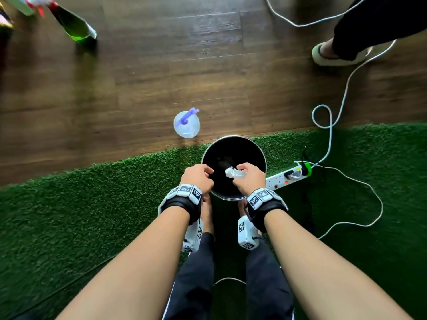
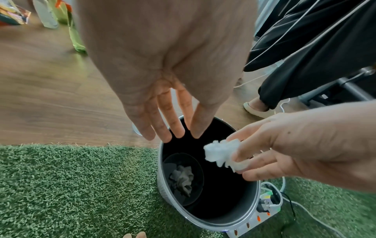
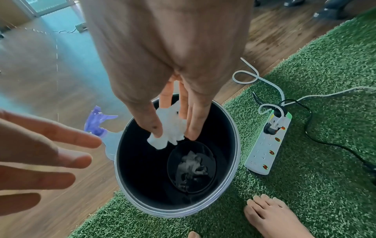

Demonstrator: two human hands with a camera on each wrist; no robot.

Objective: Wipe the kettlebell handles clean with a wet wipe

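My right hand (image 1: pixel 240 173) pinches a crumpled white wet wipe (image 1: pixel 231 172) over the mouth of a round black bin (image 1: pixel 263 158). In the right wrist view the wipe (image 3: pixel 170 128) hangs between the thumb and fingers (image 3: pixel 193 127), above the bin's dark inside. My left hand (image 1: pixel 203 173) hovers beside it over the bin's left rim and holds nothing; its fingers (image 2: pixel 162 127) are straight and spread. A greyish used wipe (image 2: pixel 182 178) lies at the bottom of the bin (image 2: pixel 162 185). No kettlebell is in view.
The bin stands at the edge of green artificial turf (image 1: pixel 92 204), next to a wooden floor. A clear spray bottle with a purple trigger (image 1: pixel 186 123) stands just beyond it. A white power strip (image 1: pixel 286 177) with cables lies to the right. Another person's slippered foot (image 1: pixel 332 54) is at far right.
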